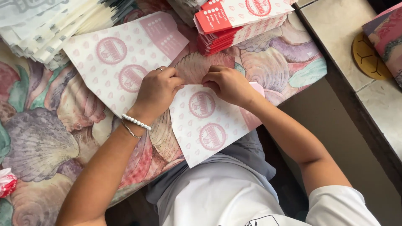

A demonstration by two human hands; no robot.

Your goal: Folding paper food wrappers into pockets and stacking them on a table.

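On the shell-print tablecloth (pixel 46 138), head view: white paper sheet with pink round emblems (pixel 205 125) lay at the table's near edge, overhanging the lap. Left hand (pixel 157 90) and right hand (pixel 228 83) pinched its top edge, fingers together. Judgement: crease evenly, keep corners aligned, press flat. Second sheet (pixel 121 58) lay just beside.

Covering the table, a shell-patterned cloth (pixel 46 138) in pinks, greens and greys. Up at the far left corner, a fanned heap of pale folded paper bags (pixel 46 29). Near the far edge, toward the right, a stack of red-and-white flat bags (pixel 238 23). At the left edge, a crumpled red-and-white wrapper (pixel 6 184). Beyond the table's right edge, a tiled ledge (pixel 335 37) with a round brown coaster (pixel 368 56).
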